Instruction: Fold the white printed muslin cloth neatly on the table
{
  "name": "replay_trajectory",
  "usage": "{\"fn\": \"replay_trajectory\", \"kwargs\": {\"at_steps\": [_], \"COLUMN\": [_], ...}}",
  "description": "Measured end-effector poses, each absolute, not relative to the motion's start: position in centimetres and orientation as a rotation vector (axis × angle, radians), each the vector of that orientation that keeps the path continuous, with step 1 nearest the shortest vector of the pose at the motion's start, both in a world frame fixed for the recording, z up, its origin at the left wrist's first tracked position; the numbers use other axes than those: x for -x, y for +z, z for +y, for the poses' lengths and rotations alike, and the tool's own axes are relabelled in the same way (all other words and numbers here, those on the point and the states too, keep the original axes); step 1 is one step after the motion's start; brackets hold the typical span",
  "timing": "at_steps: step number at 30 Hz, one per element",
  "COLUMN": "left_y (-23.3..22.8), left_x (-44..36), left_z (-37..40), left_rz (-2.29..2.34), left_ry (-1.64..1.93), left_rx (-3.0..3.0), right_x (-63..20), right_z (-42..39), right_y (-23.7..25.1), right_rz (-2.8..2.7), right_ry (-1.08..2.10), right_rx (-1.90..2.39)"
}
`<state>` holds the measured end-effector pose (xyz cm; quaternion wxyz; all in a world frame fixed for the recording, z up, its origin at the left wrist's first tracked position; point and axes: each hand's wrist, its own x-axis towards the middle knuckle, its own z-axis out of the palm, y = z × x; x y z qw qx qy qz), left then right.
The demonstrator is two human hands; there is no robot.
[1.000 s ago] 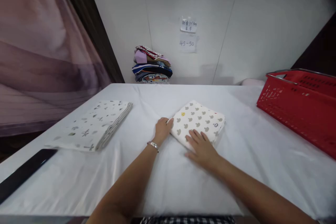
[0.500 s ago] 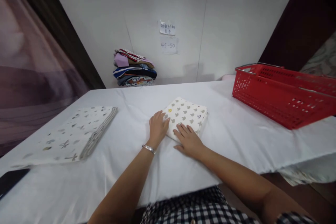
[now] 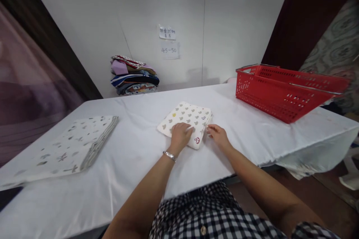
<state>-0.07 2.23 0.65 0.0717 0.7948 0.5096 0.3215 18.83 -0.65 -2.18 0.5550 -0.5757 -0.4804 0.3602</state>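
Observation:
A folded white cloth (image 3: 187, 115) printed with grey mushroom shapes lies on the white-covered table in front of me. One yellow and one red motif show on it. My left hand (image 3: 180, 137) rests on the cloth's near part, fingers laid on the fabric, a silver bracelet at the wrist. Just off the cloth's right edge is my right hand (image 3: 219, 137), its fingers slightly bent and apart, holding nothing that I can see. On the left side of the table lies a larger folded cloth (image 3: 75, 138) with a grey leaf-like print.
A red plastic basket (image 3: 269, 91) with metal handles stands at the table's right. Beyond the far edge a pile of folded fabrics (image 3: 136, 76) sits against the wall. Two paper notes (image 3: 170, 50) are stuck there. A dark flat object (image 3: 8, 196) shows at the left edge.
My left hand has shifted from the cloth's left edge onto its near part. My right hand has come off the top to the right edge. The cloth is turned somewhat; the view has swung right.

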Motion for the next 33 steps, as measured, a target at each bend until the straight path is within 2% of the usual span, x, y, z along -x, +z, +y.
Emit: {"fn": "replay_trajectory", "kwargs": {"at_steps": [2,5,10,18,26,33], "left_y": [0.9,1.0,0.9,0.7,0.9,1.5], "left_x": [-2.1,-4.5,-5.9,-6.2,-6.3,-6.7], "left_z": [2.1,2.4,3.3,4.1,3.7,4.3], "left_rz": [1.524,1.579,1.691,1.687,1.643,1.685], "left_ry": [0.926,0.847,0.692,0.647,0.664,0.497], "left_rx": [-2.382,-2.352,-2.314,-2.275,-2.299,-2.301], "right_x": [-19.0,-18.6,-18.1,-19.2,-19.6,-20.2], "right_z": [0.5,1.6,2.0,3.5,4.5,4.6], "right_y": [-1.8,-1.5,-2.1,-2.1,-2.6,-2.9], "right_rz": [-0.980,-0.898,-0.880,-0.889,-0.955,-0.983], "right_ry": [1.061,1.180,1.194,1.280,1.219,1.171], "right_rx": [1.391,1.409,1.401,1.375,1.323,1.284]}}
